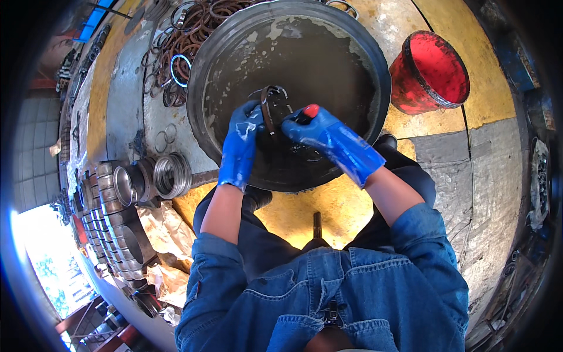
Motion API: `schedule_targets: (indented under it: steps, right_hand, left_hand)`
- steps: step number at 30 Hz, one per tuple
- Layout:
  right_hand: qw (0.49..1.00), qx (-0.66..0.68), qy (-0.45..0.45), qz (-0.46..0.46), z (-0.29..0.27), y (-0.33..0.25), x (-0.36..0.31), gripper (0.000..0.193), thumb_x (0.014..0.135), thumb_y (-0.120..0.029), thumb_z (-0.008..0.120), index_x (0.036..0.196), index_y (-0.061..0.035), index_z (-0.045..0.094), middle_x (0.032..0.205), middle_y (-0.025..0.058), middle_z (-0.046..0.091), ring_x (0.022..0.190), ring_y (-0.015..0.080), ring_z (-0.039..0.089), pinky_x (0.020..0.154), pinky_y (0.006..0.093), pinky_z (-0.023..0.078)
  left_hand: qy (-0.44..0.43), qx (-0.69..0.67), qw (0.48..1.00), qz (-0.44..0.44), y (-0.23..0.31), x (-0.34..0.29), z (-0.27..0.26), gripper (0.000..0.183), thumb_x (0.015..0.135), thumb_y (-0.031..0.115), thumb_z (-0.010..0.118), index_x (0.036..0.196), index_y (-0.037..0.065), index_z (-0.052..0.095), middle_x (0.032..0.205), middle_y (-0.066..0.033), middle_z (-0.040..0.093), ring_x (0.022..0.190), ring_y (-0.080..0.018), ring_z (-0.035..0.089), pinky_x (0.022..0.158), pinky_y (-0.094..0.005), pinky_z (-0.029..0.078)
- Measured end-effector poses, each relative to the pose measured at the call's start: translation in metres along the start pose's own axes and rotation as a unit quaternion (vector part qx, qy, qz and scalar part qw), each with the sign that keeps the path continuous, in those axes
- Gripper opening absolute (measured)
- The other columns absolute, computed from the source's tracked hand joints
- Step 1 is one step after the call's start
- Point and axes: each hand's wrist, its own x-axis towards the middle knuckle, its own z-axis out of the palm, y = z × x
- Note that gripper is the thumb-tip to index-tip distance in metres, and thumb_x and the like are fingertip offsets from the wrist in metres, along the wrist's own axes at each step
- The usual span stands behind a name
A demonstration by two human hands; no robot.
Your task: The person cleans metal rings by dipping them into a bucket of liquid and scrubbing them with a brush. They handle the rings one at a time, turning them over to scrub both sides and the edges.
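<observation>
A dark brown metal ring (266, 115) stands on edge over a wide round basin (199, 94), tilted up out of murky grey-brown liquid. My left hand (241, 132), in a wet blue rubber glove, closes on the ring's left side. My right hand (319, 132), gloved the same way, is closed round a red-ended tool (310, 110) at the ring's right. The tool's working end is hidden by the hand and ring, so its kind does not show. Pale foam patches float near the basin's far and left edges.
A heap of brown rings (205, 26) lies beyond the basin at left. A red bucket (404, 85) stands at its right. Shiny thin rings (172, 176) and stacked metal cylinders (114, 220) are on the left, beside brown paper (167, 229). My knees flank the basin's near side.
</observation>
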Motion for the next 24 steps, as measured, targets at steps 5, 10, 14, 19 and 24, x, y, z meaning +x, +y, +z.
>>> schedule_targets:
  steps: [5,10,14,19,24]
  right_hand:
    - [0.989,-0.147,0.008,0.019,0.024,0.01,0.005,0.028,0.088,-0.031,0.069,0.105,-0.0095,0.076,0.096,0.0123,0.076,0.087,0.0248,0.072,0.081,0.0371,0.057]
    - [0.964,-0.26,0.03,0.048,0.02,0.009,0.003,0.032,0.088,-0.035,0.069,0.109,-0.0128,0.076,0.103,0.0165,0.075,0.096,0.0311,0.073,0.085,0.0406,0.057]
    - [0.978,-0.057,0.198,0.022,-0.003,0.029,0.023,0.028,0.09,-0.03,0.07,0.104,-0.0071,0.076,0.095,0.0121,0.076,0.088,0.0254,0.073,0.081,0.0367,0.057]
    - [0.958,0.191,0.154,-0.148,0.002,-0.005,0.018,0.026,0.095,-0.018,0.07,0.117,-0.0036,0.073,0.103,0.0051,0.075,0.092,0.0141,0.068,0.086,0.0299,0.056]
    - [0.947,0.11,0.127,-0.274,0.018,-0.019,0.011,0.031,0.096,-0.018,0.071,0.123,-0.0041,0.071,0.107,0.0072,0.074,0.097,0.0142,0.068,0.091,0.0314,0.055]
  left_hand:
    - [0.068,-0.219,0.966,-0.121,0.031,-0.011,0.017,0.043,0.099,0.031,0.066,0.133,0.006,0.058,0.116,-0.0102,0.072,0.097,-0.0205,0.07,0.077,-0.0323,0.053]
    - [0.06,-0.022,0.996,-0.066,0.035,-0.013,0.022,0.041,0.099,0.027,0.066,0.134,0.007,0.058,0.106,-0.0074,0.073,0.081,-0.0121,0.066,0.067,-0.0245,0.048]
    - [0.056,-0.124,0.989,-0.052,0.03,-0.014,0.017,0.036,0.098,0.024,0.066,0.13,0.007,0.061,0.096,-0.0052,0.073,0.066,-0.0059,0.056,0.06,-0.022,0.043]
    - [0.063,-0.162,0.982,-0.068,0.036,-0.021,0.013,0.031,0.097,0.022,0.067,0.125,0.008,0.064,0.086,-0.0022,0.069,0.056,-0.0049,0.048,0.052,-0.0215,0.038]
    - [0.033,-0.191,0.979,-0.055,0.028,-0.024,0.013,0.031,0.098,0.021,0.066,0.126,0.008,0.064,0.08,-0.0006,0.066,0.051,-0.0053,0.045,0.047,-0.0214,0.035]
